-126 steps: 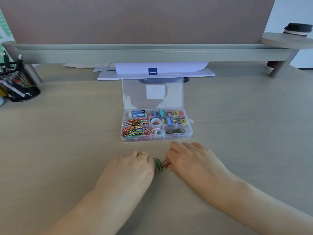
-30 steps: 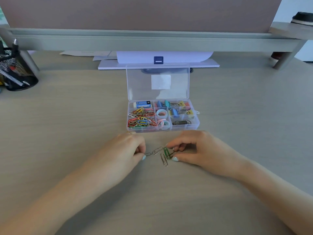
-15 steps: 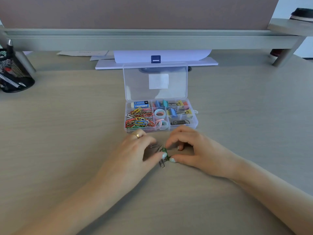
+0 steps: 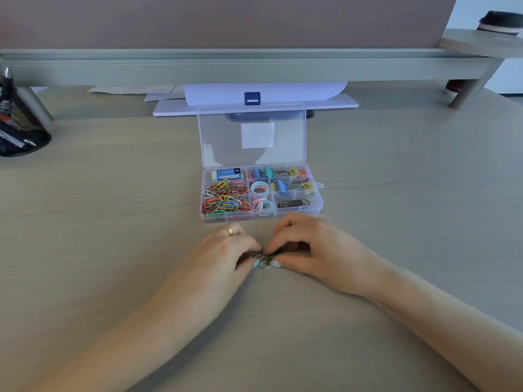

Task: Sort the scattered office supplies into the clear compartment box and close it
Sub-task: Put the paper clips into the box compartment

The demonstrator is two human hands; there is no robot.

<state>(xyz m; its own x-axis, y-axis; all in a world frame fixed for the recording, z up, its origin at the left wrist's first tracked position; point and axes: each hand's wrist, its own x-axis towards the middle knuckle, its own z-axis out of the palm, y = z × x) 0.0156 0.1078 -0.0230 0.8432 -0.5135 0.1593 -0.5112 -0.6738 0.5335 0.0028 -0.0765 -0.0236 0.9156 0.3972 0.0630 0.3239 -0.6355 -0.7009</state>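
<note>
The clear compartment box (image 4: 319,206) stands open on the desk, its lid (image 4: 252,137) upright behind it. Its compartments hold coloured paper clips (image 4: 225,200), an eraser, tape rings, binder clips and a black USB stick. Just in front of the box my left hand (image 4: 226,253) and my right hand (image 4: 314,247) meet fingertip to fingertip. Between them they pinch a small bunch of silver and green paper clips (image 4: 265,257) against the desk. Most of the bunch is hidden under my fingers.
A black mesh pen holder (image 4: 19,128) stands at the far left. A raised grey shelf (image 4: 254,66) runs across the back, with white papers and a white stand base (image 4: 254,104) under it. A dark cup (image 4: 501,22) sits on the shelf's right end.
The paper clips were stretched out in a chain between my hands a second ago. My hands have since closed together and gathered the clips into one small bunch.
</note>
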